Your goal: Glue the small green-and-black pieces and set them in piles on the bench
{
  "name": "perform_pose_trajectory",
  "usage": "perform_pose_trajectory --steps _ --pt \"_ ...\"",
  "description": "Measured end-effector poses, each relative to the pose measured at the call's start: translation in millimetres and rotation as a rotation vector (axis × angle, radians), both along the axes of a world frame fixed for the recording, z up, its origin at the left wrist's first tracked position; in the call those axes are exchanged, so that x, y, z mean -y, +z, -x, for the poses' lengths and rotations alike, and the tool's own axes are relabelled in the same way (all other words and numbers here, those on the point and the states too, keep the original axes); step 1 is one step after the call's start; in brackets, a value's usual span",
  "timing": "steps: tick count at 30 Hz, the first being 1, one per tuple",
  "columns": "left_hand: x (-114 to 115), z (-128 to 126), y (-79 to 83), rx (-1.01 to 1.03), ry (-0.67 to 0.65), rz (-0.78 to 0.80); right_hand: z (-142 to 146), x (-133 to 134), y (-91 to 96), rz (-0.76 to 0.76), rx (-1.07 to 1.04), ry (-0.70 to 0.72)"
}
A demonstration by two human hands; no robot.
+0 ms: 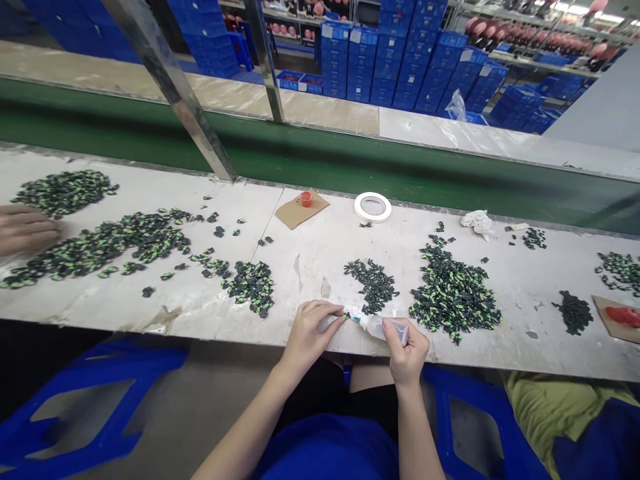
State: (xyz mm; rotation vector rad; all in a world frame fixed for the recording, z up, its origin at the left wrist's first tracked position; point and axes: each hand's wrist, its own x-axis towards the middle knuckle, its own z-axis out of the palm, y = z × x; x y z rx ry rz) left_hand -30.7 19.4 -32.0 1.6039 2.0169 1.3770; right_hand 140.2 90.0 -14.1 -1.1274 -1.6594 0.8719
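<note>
Plastic bottle (374, 326) | right hand (407, 348) gripping it | left hand (311, 328) pinching small piece (347, 315) (angled inward)

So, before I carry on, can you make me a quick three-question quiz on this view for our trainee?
1. What does the right hand hold?
A) scissors
B) a squeeze bottle
C) a screwdriver

2. True or false: the red tub left of the white tape roll sits on a piece of brown cardboard.

3. Fill in: the ____ hand has a small green-and-black piece at its fingertips, close to the blue tip.

Key:
1. B, a squeeze bottle.
2. True.
3. Left: it is the left hand.
</note>
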Motion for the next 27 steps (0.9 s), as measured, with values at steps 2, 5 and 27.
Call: perform_pose_trajectory --steps 2,5,27 --pt "0.2 2.0 1.5 0.015 -0.020 0.020 -4.8 0.4 -2.2 0.007 -0.095 -0.079" --pt "-2.0 7.5 6.6 0.047 -0.085 0.068 -14.6 -1.1 -5.8 0.041 -0.203 -0.206" --pt "-33.7 -7.7 19.5 -0.051 -0.083 0.035 2.2 3.7 -19.7 -0.552 0.030 -0.333"
